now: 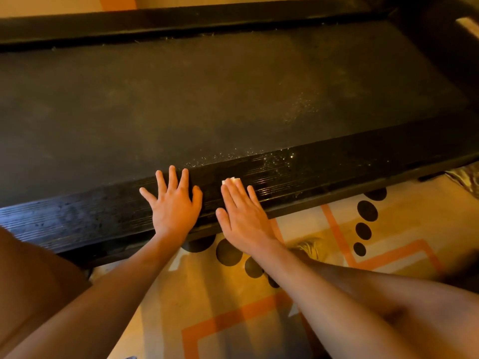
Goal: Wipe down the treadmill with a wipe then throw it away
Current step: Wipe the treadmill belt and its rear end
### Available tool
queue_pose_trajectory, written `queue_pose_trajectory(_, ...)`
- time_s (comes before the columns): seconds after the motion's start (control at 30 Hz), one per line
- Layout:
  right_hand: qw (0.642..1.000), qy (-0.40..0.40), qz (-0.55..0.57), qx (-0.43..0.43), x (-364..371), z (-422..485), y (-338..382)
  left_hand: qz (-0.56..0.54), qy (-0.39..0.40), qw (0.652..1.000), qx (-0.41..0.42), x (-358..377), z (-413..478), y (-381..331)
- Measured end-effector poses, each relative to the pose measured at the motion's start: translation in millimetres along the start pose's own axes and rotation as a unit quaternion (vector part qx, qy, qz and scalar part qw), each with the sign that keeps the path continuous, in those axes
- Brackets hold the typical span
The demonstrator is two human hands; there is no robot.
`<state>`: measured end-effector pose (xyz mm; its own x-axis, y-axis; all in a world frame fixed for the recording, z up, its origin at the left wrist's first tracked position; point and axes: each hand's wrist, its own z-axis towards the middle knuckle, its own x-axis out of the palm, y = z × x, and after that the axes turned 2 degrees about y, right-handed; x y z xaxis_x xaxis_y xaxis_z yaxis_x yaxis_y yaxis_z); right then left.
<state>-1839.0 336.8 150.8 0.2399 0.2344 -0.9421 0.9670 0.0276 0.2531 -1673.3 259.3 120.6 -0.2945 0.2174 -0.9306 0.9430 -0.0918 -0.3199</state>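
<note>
The black treadmill fills the upper view, its dark belt [207, 99] running left to right and its ribbed near side rail [324, 164] crossing the middle. My left hand [173, 200] rests flat on that rail with fingers spread. Just to its right, my right hand [243, 213] presses flat with straight fingers on a small white wipe [231, 180]. Only the wipe's far edge shows past the fingertips. White specks and wet streaks lie on the rail and belt to the right of the wipe.
A patterned rug [375, 242] with orange lines and black dots covers the floor under my arms. The treadmill's far rail [181, 24] runs along the top. My knee [31, 281] fills the lower left. A striped object [464, 180] lies at the right edge.
</note>
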Motion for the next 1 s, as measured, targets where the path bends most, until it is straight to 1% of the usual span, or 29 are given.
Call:
queue_pose_trajectory(0.03,1.000,0.002,-0.012,-0.013,1.3,-3.1,-4.0,0.001,0.002,1.000,0.001,0.4,-0.4,0.1)
queue_pose_trajectory(0.07,1.000,-0.006,-0.022,-0.007,-0.9,-0.4,-14.5,0.000,0.003,1.000,0.002,0.9,-0.4,0.0)
queue_pose_trajectory(0.13,0.998,-0.022,-0.034,0.047,-11.4,13.0,-42.4,-0.003,0.003,1.000,0.005,0.8,0.0,-0.2)
queue_pose_trajectory(0.2,0.994,-0.021,-0.034,0.100,-20.9,19.5,-56.1,-0.003,0.001,1.000,0.008,0.1,0.4,-0.3)
queue_pose_trajectory(0.23,0.994,-0.023,-0.032,0.100,-20.3,17.9,-49.6,-0.004,0.001,1.000,0.008,0.1,0.9,-0.2)
queue_pose_trajectory(0.27,0.996,-0.023,-0.026,0.080,-16.7,13.0,-36.7,-0.005,0.000,1.000,0.006,-0.3,1.1,0.0)
queue_pose_trajectory(0.33,1.000,-0.010,-0.013,0.012,-3.8,-3.2,-11.8,-0.002,-0.001,1.000,0.003,-0.5,0.7,0.0)
queue_pose_trajectory(0.4,1.000,-0.004,-0.022,-0.019,0.6,-7.9,-13.2,0.003,0.003,1.000,0.001,-0.2,-0.3,0.0)
queue_pose_trajectory(0.43,1.000,-0.013,-0.027,-0.008,-1.5,-2.6,-23.0,0.003,0.007,1.000,0.001,-0.1,-0.4,0.1)
queue_pose_trajectory(0.5,0.998,-0.025,-0.031,0.056,-10.6,10.0,-44.0,-0.002,0.010,1.000,0.003,-0.2,-0.7,0.1)
queue_pose_trajectory(0.53,0.996,-0.023,-0.028,0.084,-14.1,12.6,-45.9,-0.003,0.009,1.000,0.004,-0.4,-0.6,0.1)
queue_pose_trajectory(0.57,0.996,-0.023,-0.021,0.088,-14.2,12.8,-39.9,-0.004,0.007,1.000,0.005,-0.5,-0.2,0.0)
queue_pose_trajectory(0.6,0.997,-0.020,-0.016,0.066,-11.9,10.1,-28.1,-0.005,0.006,1.000,0.005,-0.6,-0.1,0.0)
queue_pose_trajectory(0.67,1.000,0.004,-0.008,-0.005,-1.8,-2.4,-5.7,-0.005,0.001,1.000,0.005,0.0,-0.3,0.4)
queue_pose_trajectory(0.7,0.999,0.011,-0.010,-0.031,0.7,-6.3,-5.0,-0.004,0.001,1.000,0.005,0.1,-0.9,0.6)
queue_pose_trajectory(0.73,0.999,0.009,-0.019,-0.039,-0.6,-5.5,-12.3,-0.002,0.003,1.000,0.005,0.2,-1.0,0.9)
queue_pose_trajectory(0.8,0.999,-0.015,-0.037,-0.002,-7.7,4.9,-38.2,0.000,0.005,1.000,0.004,1.0,-0.5,1.0)
queue_pose_trajectory(0.87,0.998,-0.016,-0.018,0.066,-17.3,12.7,-62.1,0.000,0.003,1.000,0.007,0.9,-0.2,1.1)
queue_pose_trajectory(0.9,0.996,-0.016,-0.012,0.086,-18.2,13.0,-65.2,-0.001,0.003,1.000,0.009,0.9,0.7,0.6)
queue_pose_trajectory(0.93,0.996,-0.020,-0.012,0.086,-17.1,9.8,-59.7,-0.002,0.002,1.000,0.010,1.4,1.5,-0.2)
queue_pose_trajectory(1.0,0.999,-0.024,-0.016,0.036,-5.6,-4.1,-33.0,0.001,-0.001,1.000,0.009,2.2,1.7,-0.7)
